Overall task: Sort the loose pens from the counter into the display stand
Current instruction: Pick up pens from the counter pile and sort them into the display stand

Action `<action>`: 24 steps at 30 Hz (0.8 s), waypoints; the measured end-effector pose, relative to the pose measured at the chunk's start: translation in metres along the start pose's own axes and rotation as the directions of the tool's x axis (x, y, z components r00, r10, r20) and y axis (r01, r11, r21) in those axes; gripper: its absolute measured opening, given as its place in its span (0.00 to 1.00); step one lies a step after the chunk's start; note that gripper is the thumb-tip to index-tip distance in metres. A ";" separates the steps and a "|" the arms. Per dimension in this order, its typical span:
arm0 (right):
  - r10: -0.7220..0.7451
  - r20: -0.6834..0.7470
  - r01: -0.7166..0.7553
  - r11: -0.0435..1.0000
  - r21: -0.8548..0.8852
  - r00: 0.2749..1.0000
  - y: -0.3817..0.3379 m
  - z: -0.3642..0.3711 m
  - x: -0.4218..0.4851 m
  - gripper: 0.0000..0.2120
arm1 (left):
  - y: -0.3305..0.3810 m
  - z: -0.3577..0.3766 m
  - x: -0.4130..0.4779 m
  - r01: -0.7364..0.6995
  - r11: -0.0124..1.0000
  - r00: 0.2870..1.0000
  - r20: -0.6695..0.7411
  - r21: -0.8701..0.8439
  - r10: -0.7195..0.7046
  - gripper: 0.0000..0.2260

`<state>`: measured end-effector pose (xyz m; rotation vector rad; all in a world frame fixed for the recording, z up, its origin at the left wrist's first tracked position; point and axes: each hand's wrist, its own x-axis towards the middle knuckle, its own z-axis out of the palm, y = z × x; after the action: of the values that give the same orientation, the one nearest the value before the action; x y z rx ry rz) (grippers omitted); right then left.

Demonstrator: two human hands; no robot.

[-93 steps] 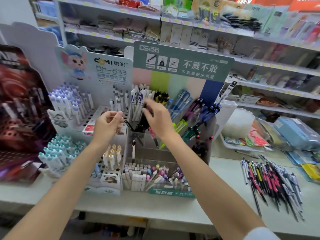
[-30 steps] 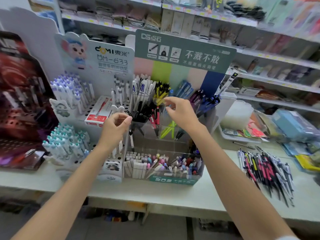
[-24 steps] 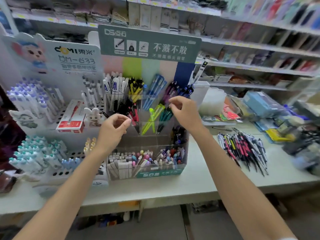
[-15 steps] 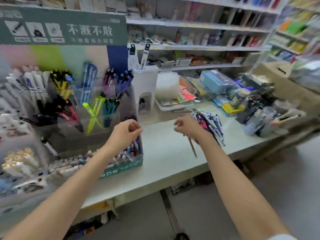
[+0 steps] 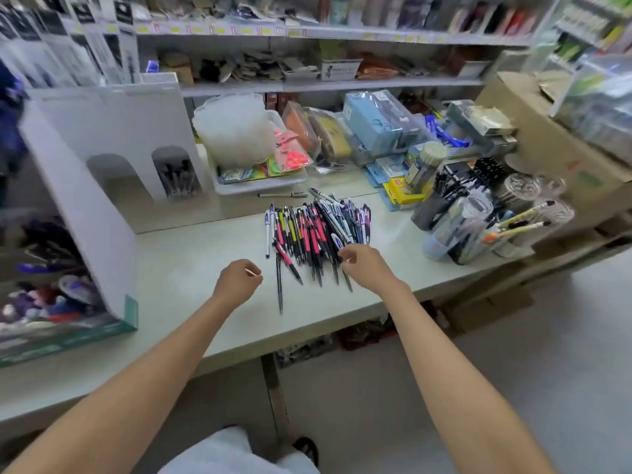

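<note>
Left hand (image 5: 236,283) low over bare counter (image 5: 191,265), fingers curled in toward the palm, thumb tip against forefinger. A pale sliver there, too small to name, so cannot tell if pinching anything. Right hand (image 5: 366,266) knuckles up, fingers bent down onto the near ends of the loose pens (image 5: 314,230), thumb and forefinger close together. Cannot tell if closed round a barrel or only touching. With the pile as dial centre: left hand at 7 o'clock and apart from it, right hand at 5 o'clock and touching its edge. Pens slim and glossy, plastic barrels in black, hot pink, yellow, teal and white, fanned roughly parallel from far to near, heaped thickest in the middle. One long dark pen (image 5: 279,285) jutting out alone at 6 o'clock, between the two hands. Counter smooth, matte, pale grey-green. At 12 o'clock, just beyond the pile, a single black marker (image 5: 282,195) lying crosswise. Behind it a shallow clear plastic tray (image 5: 260,186) with a frosted, rounded stack and bright cards inside. At 9 o'clock, well apart, the display stand (image 5: 85,213): flat white side panel with a curved top, teal base strip, blurred pens within. At 10 o'clock a white holder (image 5: 143,118) with two arched cut-outs. At 3 o'clock round cups (image 5: 458,227) crowded with brushes and pens. At 2 o'clock a brown cardboard box (image 5: 547,138). Pale shelves (image 5: 342,82) across the back, packed with blurred goods.
</note>
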<state>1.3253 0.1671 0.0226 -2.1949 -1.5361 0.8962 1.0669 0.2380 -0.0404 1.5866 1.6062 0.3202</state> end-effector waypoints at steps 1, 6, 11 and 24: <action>-0.003 0.005 0.003 1.000 0.003 1.000 0.006 -0.002 0.009 0.15 | 0.003 0.008 0.006 0.028 1.000 0.999 -0.018 -0.009 -0.028 0.03; -0.004 0.051 0.005 1.000 -0.012 0.999 0.023 -0.010 0.051 0.13 | 0.018 0.043 0.031 0.109 0.993 0.994 -0.025 0.035 -0.108 0.16; -0.039 0.084 0.042 0.999 -0.032 0.996 0.025 -0.020 0.081 0.13 | 0.020 0.064 0.045 0.220 0.975 0.975 -0.037 0.040 -0.218 0.15; -0.196 0.092 0.192 0.980 0.053 0.976 0.019 -0.018 0.167 0.12 | 0.056 0.093 0.056 0.304 0.951 0.924 -0.225 -0.056 -0.308 0.08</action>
<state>1.3893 0.3153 -0.0268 -1.9556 -1.7237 0.9756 1.1790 0.2648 -0.0805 1.2915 1.9933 0.3602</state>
